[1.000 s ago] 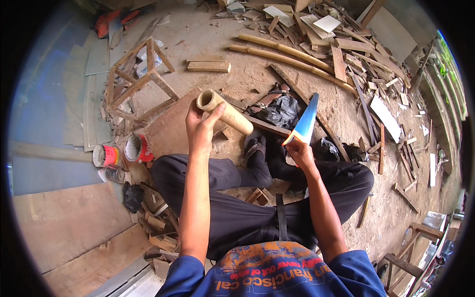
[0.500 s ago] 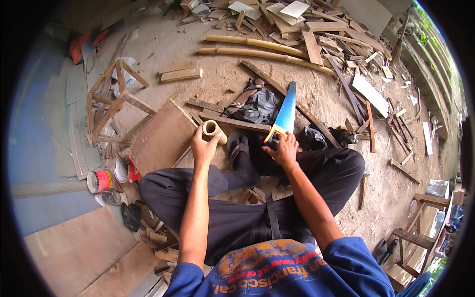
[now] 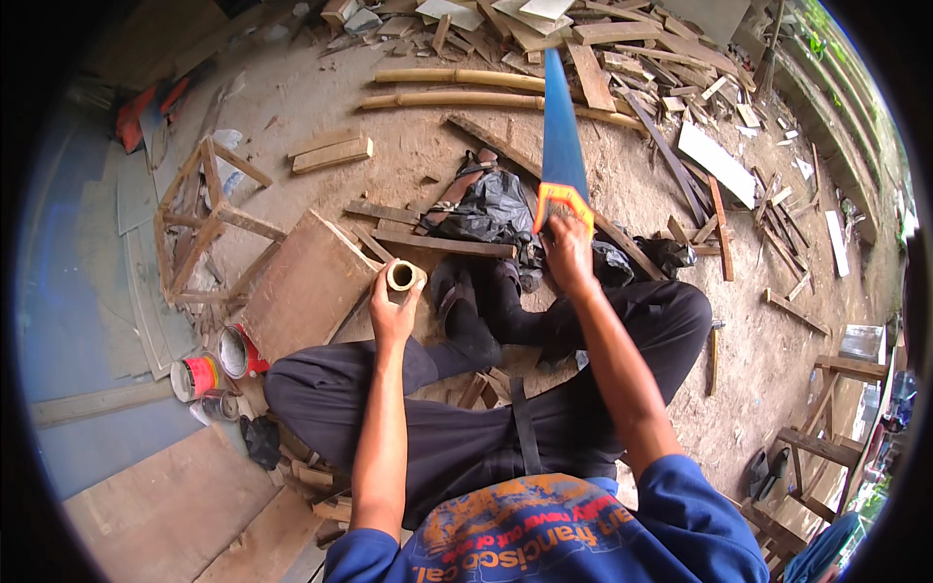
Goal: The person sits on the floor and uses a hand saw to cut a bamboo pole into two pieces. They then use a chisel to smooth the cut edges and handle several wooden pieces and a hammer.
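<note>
My left hand is wrapped round a short bamboo piece, whose hollow end faces up. Its lower part is hidden by my fingers. In my right hand is a handsaw by its orange handle. The saw's blue blade points away from me, raised over the ground, its tip near the far bamboo poles. Saw and bamboo piece are well apart. A black plastic bag lies between the two hands, beyond my feet.
Two long bamboo poles lie farther off, before a heap of scrap wood. Left of my knees are a brown board, a wooden frame and paint cans. A wooden stool stands at the right.
My right hand has closed round the saw handle and lifted the saw, with the blade now reaching farther away. The bamboo piece in my left hand has tilted more upright.
</note>
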A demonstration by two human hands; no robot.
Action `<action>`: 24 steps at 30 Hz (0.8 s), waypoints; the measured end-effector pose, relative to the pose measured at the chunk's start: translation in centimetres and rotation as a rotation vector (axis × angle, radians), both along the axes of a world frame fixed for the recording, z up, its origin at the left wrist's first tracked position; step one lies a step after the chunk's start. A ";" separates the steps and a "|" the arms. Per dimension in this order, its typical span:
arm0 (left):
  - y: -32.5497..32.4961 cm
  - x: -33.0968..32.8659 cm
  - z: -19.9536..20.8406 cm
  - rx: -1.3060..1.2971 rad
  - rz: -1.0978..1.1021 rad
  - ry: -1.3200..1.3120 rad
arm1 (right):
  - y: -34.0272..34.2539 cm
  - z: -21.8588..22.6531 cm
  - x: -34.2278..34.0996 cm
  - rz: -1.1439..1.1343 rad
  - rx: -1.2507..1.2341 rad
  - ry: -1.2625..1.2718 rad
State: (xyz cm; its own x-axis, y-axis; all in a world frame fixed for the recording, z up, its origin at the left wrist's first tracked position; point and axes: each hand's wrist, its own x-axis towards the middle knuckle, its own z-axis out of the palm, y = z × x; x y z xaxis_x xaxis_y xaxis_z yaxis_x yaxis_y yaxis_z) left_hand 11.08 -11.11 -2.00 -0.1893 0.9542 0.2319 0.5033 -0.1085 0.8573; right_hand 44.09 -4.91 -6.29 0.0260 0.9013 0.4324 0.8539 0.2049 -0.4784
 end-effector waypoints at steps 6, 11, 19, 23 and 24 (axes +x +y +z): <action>-0.2 0.1 -1.6 -0.068 -0.065 -0.180 | 2.6 -6.6 8.5 -0.060 -0.245 -0.365; -0.7 -0.6 -1.5 -0.016 -0.032 -0.234 | -0.2 -9.6 4.2 -0.197 -0.211 -0.554; -0.2 -1.4 6.2 0.118 0.106 -0.472 | -1.7 -14.9 0.3 -0.340 -0.707 -0.466; -1.9 -2.0 8.2 0.129 0.182 -0.514 | -1.4 -13.9 -0.3 -0.400 -0.947 -0.219; -2.0 -1.5 9.3 0.129 0.198 -0.472 | -1.4 -14.2 0.8 -0.337 -0.914 -0.250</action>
State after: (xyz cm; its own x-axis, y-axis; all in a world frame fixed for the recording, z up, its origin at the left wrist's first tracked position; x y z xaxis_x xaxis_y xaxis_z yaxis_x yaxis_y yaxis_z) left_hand 9.54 -13.15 7.33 -0.4753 0.8589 0.1908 0.0873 -0.1698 0.9816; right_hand 44.85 -6.36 -20.51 0.3439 0.8525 -0.3937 0.8971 -0.4221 -0.1304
